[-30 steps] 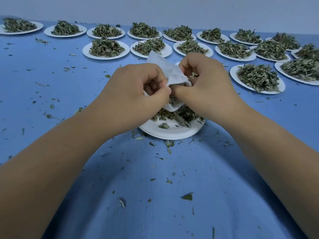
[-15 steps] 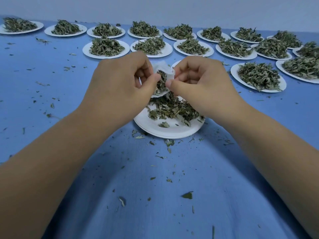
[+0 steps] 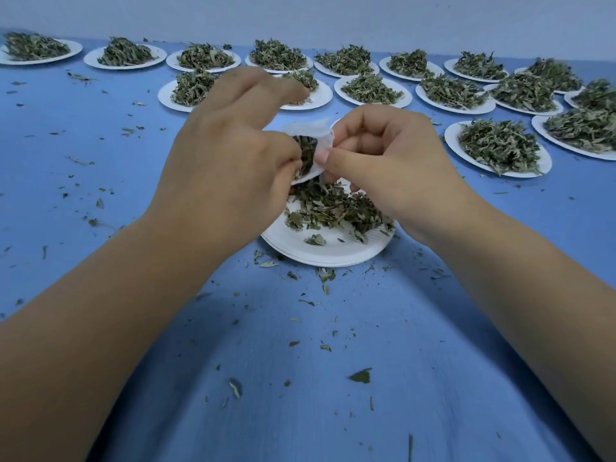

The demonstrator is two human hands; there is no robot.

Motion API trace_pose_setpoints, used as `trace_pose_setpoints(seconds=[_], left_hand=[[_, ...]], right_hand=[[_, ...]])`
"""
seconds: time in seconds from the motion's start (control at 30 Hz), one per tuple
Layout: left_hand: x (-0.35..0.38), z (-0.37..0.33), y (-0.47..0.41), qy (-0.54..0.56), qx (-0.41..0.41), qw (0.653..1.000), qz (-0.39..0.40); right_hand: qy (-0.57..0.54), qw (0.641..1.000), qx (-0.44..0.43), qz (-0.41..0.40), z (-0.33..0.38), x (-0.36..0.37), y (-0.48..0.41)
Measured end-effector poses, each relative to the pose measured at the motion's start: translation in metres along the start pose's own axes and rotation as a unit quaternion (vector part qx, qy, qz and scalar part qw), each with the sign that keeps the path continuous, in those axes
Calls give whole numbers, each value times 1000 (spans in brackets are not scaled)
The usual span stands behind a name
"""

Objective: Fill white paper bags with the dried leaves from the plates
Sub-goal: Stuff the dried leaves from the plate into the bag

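On the blue cloth-covered table (image 3: 100, 168), we'd best keep working over the round white paper plate (image 3: 320, 253) at frame centre, so strays land there. Our right hand (image 3: 393, 161), fingers curled, pinches the small white paper bag (image 3: 316, 133) by its rim. Our left hand (image 3: 226, 168), fingers loosely spread, thumbs dried green leaves (image 3: 308, 151) into its mouth.

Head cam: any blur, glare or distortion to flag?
Head view: left hand has motion-blurred fingertips; right hand and bag are fairly sharp. Head view: soft light, no glare, faint arm shadows on the cloth. Head view: wide-angle stretches the edge plates.
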State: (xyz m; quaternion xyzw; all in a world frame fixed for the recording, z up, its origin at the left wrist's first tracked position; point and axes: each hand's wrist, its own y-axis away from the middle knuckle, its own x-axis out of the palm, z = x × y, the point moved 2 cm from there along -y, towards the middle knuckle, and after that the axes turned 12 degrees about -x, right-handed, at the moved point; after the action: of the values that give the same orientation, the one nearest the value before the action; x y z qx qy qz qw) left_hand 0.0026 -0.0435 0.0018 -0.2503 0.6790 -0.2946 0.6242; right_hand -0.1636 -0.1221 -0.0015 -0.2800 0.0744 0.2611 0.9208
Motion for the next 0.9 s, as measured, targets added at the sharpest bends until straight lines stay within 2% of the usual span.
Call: trace_pose_setpoints(seconds=[0.13, 0.2, 0.37, 0.53, 0.7, 0.8, 0.9], left_hand=[[2, 3, 0, -64, -19, 997, 29], [2, -3, 2, -62, -34, 996, 49], [-3, -5, -1, 17, -101, 993, 60], [-3, -8, -2, 110, -106, 986, 68], [0, -8, 0, 225, -142, 961, 73], [0, -6, -1, 232, -157, 958, 68], [-2, -7, -1, 217, -136, 965, 61]], right_hand=[[-12, 1000, -10, 27, 1, 5, 1], [-11, 999, -19, 37, 1, 7, 2], [-13, 999, -26, 33, 2, 4, 2], [11, 999, -23, 24, 1, 2, 1], [47, 998, -33, 5, 2, -1, 1], [38, 998, -37, 30, 7, -2, 3], [53, 995, -45, 73, 10, -3, 5]])
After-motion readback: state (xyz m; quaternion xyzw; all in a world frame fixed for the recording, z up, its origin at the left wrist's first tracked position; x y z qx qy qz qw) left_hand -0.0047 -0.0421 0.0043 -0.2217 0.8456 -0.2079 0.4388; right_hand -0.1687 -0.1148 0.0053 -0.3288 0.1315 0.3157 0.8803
